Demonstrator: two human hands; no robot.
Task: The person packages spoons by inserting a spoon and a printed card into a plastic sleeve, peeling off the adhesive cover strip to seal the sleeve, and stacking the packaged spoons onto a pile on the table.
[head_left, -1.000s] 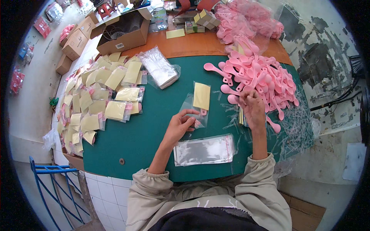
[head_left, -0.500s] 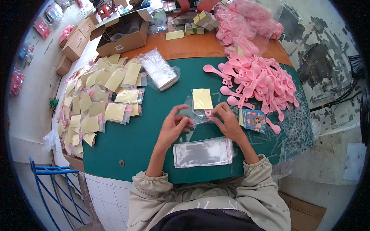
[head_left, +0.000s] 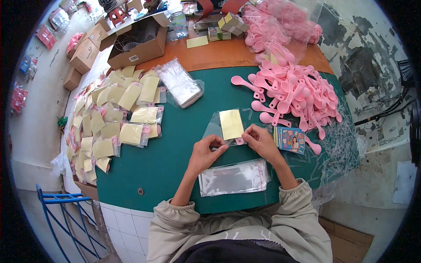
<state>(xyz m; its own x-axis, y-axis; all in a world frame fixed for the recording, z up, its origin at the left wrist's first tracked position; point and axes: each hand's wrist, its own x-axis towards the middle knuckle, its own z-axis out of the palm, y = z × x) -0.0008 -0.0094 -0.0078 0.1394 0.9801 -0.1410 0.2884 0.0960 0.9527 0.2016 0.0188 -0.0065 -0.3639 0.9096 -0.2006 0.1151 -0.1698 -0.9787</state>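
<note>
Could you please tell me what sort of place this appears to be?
Probably a small packing workshop, judging by the heap of pink spoons, the clear plastic sleeves and the pile of filled packets.

Left fingers (head_left: 216,139), right fingers (head_left: 251,132) | at clear packet (head_left: 214,126) (yellow card (head_left: 231,124) against it) | pink spoons (head_left: 302,94) heaped, right

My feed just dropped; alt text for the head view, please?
A bare left hand and right hand are at the near end of a clear bag with a yellow card. Filled packets lie left, pink spoons are heaped right, and flat clear bags lie nearer.
</note>
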